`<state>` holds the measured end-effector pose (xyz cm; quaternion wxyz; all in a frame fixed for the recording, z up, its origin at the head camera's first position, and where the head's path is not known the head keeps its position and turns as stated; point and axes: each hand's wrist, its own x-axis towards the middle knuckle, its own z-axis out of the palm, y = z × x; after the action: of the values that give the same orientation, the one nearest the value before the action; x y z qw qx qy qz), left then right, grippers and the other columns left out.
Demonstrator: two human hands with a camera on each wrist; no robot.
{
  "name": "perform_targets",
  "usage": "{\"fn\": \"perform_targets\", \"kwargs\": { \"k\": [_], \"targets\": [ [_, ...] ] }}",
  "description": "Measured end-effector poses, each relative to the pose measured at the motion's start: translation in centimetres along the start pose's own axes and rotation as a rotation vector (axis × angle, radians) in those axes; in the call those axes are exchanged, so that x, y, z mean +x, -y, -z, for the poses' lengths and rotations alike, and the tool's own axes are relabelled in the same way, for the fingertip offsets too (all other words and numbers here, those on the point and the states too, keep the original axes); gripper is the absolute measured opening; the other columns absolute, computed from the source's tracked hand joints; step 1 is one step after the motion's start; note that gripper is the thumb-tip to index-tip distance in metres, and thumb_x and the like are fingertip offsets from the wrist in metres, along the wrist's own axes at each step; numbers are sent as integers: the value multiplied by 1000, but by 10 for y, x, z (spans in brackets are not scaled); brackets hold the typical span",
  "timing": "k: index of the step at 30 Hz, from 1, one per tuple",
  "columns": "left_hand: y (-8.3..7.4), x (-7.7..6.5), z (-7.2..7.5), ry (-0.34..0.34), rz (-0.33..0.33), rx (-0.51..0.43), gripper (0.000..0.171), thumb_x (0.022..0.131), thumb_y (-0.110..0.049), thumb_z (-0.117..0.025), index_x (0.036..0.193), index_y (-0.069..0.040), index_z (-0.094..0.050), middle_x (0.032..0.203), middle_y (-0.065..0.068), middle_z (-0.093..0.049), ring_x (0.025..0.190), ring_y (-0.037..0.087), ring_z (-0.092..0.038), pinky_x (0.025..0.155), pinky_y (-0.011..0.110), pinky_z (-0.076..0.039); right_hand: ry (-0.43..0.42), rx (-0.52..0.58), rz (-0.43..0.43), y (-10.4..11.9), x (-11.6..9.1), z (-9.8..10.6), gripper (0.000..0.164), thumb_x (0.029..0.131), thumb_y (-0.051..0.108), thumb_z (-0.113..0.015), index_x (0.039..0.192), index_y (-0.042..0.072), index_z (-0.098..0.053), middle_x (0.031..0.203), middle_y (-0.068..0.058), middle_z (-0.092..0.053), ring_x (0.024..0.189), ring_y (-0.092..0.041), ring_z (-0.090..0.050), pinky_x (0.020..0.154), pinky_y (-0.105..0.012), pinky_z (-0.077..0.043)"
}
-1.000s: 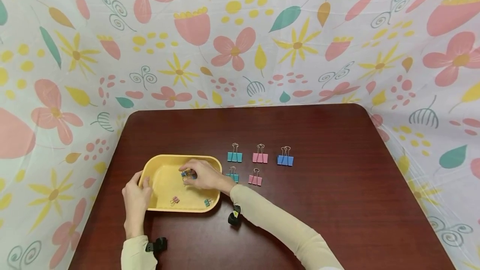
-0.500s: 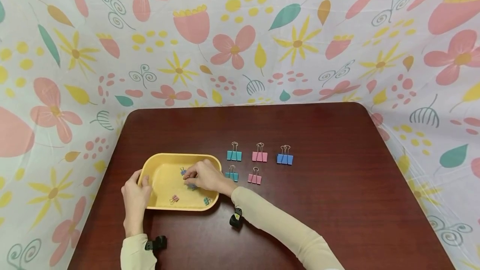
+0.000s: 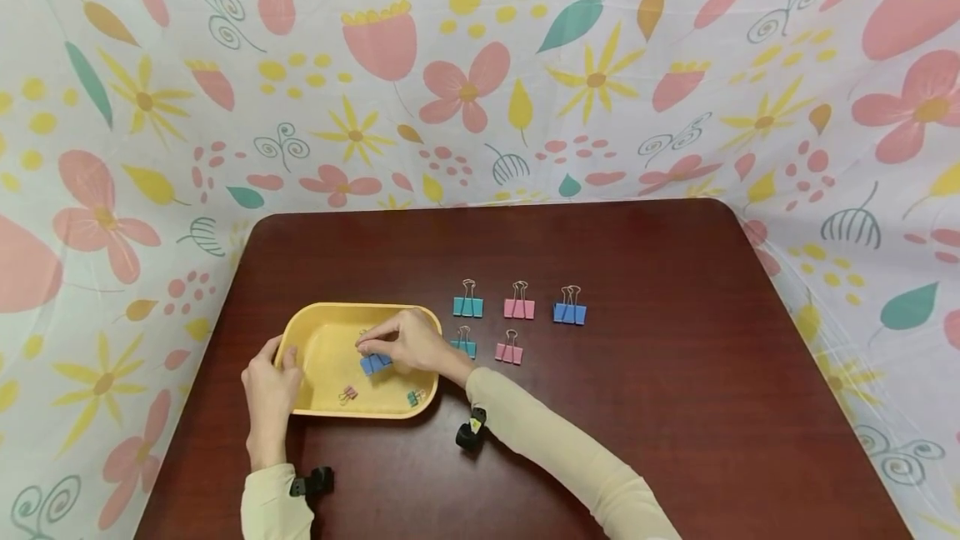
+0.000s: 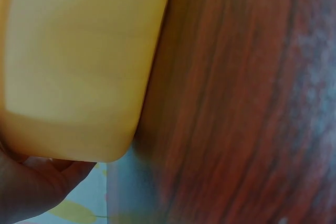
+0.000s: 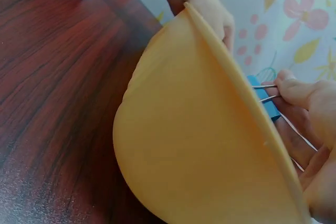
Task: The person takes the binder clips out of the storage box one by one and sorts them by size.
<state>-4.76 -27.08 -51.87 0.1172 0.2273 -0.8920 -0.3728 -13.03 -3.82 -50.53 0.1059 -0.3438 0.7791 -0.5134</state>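
Note:
My left hand (image 3: pixel 272 390) grips the left end of a yellow plastic tray (image 3: pixel 318 348), thumb inside the rim and fingers outside. Over the tray's right half, my right hand (image 3: pixel 412 344) pinches a blue binder clip (image 3: pixel 375 364) by its wire handles. The right wrist view shows thumb and fingers on those handles, with the blue body (image 5: pixel 270 109) partly behind the tray's edge. A small pink binder clip (image 3: pixel 348 395) and a small teal one (image 3: pixel 416 397) lie on the tray floor. The small blue clip seen earlier is mostly hidden behind the right fingers.
Right of the tray, binder clips stand in two rows on the dark wooden table (image 3: pixel 675 398). The back row holds teal (image 3: pixel 468 307), pink (image 3: pixel 519 308) and blue (image 3: pixel 569 313); the front row holds teal (image 3: pixel 465 347) and pink (image 3: pixel 509 353). A flowered cloth (image 3: pixel 465 148) hangs behind.
The right hand has turned up the larger blue clip, leaving the small blue one in the tray, and now holds the larger one by its handles. The left hand stays on the rim.

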Motion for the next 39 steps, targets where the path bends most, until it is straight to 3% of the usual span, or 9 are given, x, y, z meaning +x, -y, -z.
{"fn": "perform_targets", "kwargs": {
  "k": [5,10,16,27,35,39],
  "targets": [
    [0,0,-1,-1,1,11,33,102,-13,-56,130,1,-64,123,33,-66,110,53,-58,88,60,-49,-43,32,9,6,-4,9,12,90,24,-78,96,16,-84,87,4,-80,80,7,-70,59,-14,-45],
    [-1,-1,-1,-4,1,22,34,102,-14,-55,131,0,-64,121,32,-67,105,50,-61,84,59,-51,-80,117,-40,13,-9,23,12,89,23,-79,97,15,-84,90,4,-80,77,0,-71,54,-17,-36],
    [-1,-3,0,4,14,27,34,102,-15,-54,131,0,-64,118,32,-67,101,49,-60,83,57,-50,-116,193,-65,22,-14,43,14,90,20,-79,98,10,-82,91,-1,-80,79,-6,-74,68,-21,-56],
    [0,-2,0,-1,17,6,32,101,-12,-56,130,0,-64,124,34,-64,114,55,-54,95,62,-44,-121,164,-48,27,-23,70,17,92,20,-77,101,7,-80,88,-1,-80,72,-9,-73,62,-20,-52],
    [-1,-3,2,9,24,13,33,102,-13,-55,131,0,-63,125,34,-63,115,55,-53,95,63,-44,-149,126,-42,27,-34,86,11,92,24,-76,98,15,-81,85,4,-79,69,-9,-67,58,-21,-44],
    [-1,-2,1,12,31,18,34,102,-14,-54,132,0,-63,123,34,-64,111,52,-56,90,60,-47,-165,91,-46,25,-42,94,8,92,25,-76,97,21,-81,86,7,-79,77,-8,-69,66,-27,-52]
  ]
}}
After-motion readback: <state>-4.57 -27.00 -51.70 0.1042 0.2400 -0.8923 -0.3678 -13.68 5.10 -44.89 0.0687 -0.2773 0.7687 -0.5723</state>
